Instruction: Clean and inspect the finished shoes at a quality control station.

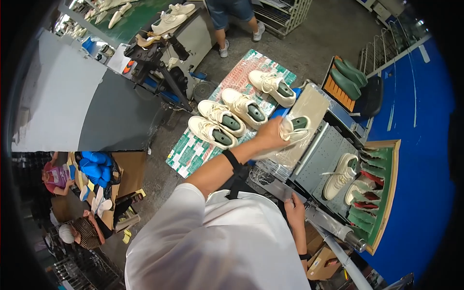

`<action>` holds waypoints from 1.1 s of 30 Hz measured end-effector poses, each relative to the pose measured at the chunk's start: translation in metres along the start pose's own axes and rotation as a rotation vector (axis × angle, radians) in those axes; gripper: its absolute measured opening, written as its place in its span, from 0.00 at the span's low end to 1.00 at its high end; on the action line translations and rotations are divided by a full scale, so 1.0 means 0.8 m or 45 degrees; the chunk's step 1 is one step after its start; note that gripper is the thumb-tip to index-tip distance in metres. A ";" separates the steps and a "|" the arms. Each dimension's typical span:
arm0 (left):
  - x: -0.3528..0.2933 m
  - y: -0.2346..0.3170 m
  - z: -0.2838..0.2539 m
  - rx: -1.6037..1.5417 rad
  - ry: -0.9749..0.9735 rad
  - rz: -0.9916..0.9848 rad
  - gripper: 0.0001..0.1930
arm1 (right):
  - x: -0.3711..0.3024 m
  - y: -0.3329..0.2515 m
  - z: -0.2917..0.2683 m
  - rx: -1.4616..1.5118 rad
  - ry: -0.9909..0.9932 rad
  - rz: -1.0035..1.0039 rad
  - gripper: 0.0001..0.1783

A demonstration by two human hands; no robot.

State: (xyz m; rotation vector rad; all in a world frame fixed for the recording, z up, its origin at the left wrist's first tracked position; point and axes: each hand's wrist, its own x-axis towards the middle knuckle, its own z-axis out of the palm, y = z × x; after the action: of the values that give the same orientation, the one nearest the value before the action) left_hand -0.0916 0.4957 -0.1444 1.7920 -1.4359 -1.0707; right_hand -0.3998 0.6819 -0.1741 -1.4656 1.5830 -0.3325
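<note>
My left hand [271, 134] is closed on the heel end of a cream lace-up sneaker [300, 131] with a dark green shoe last inside. It holds the sneaker over a tan, plastic-wrapped board [305, 107]. Several like sneakers, also on green lasts, stand left of it on a patterned board; the closest pair of neighbours includes one sneaker [244, 107] and another [221, 116]. Lower down, my right hand [295, 212] has its fingers curled by a grey metal edge [284, 190]; what they grip, if anything, is hidden.
Right of me runs a metal conveyor [319, 166] carrying a sneaker [340, 176] beside a green-flapped machine opening [374, 203]. Green lasts [344, 79] lie in an orange crate. A black machine [166, 72] stands at far left. Another person's legs [237, 24] are at the back.
</note>
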 end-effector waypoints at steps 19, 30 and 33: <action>0.188 -0.085 -0.082 1.189 -0.269 0.067 0.32 | -0.075 0.042 -0.008 0.009 0.237 0.138 0.33; 0.012 0.082 0.419 0.032 -0.541 0.195 0.50 | -0.078 0.063 -0.054 0.066 0.161 0.215 0.41; 0.008 0.139 0.497 -0.196 -0.490 0.128 0.52 | -0.102 0.091 -0.075 0.093 0.238 0.283 0.40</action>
State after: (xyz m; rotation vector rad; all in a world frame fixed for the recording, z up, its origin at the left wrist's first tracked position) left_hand -0.4902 0.4763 -0.2494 1.4426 -1.5933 -1.4877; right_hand -0.5029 0.7507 -0.1588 -1.2178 1.8446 -0.4023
